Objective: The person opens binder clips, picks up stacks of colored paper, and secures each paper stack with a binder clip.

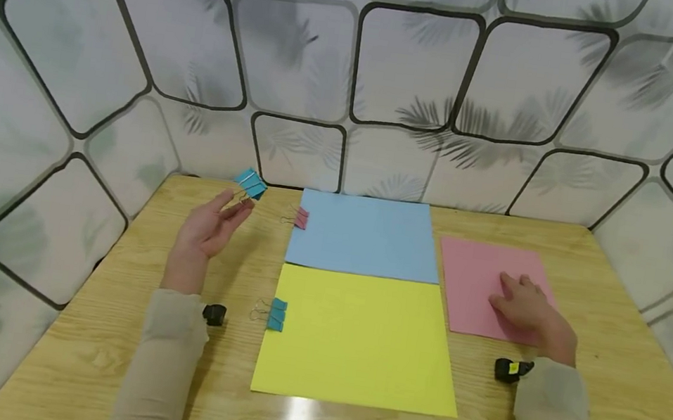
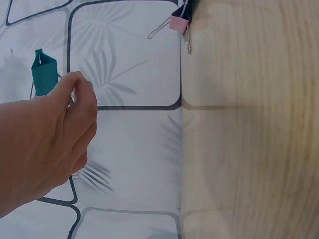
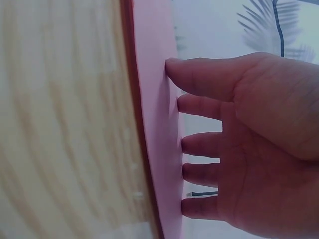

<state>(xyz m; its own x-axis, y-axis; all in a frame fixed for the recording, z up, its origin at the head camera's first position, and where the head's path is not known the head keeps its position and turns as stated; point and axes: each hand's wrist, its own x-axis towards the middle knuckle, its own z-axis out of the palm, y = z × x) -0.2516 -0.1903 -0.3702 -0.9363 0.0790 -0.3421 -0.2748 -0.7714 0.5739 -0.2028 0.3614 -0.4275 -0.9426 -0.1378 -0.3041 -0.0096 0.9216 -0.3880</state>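
My left hand (image 1: 210, 229) pinches a teal binder clip (image 1: 252, 183) by its wire handles, raised above the table's left part. In the left wrist view the teal clip (image 2: 45, 73) stands up past the fingertips. My right hand (image 1: 529, 308) rests its fingertips on a pink sheet (image 1: 470, 284) at the right. From the right wrist view, the thumb and straight, spread fingers touch the pink surface (image 3: 154, 99). A pink binder clip (image 1: 301, 218) grips the left edge of a blue sheet (image 1: 368, 235). Another teal clip (image 1: 276, 315) sits on the left edge of a yellow sheet (image 1: 360, 341).
The wooden table (image 1: 61, 358) ends at a patterned backdrop (image 1: 418, 72) behind and on both sides. The blue sheet lies directly beyond the yellow one, their edges meeting. Dark wrist cameras (image 1: 214, 314) are worn at both cuffs.
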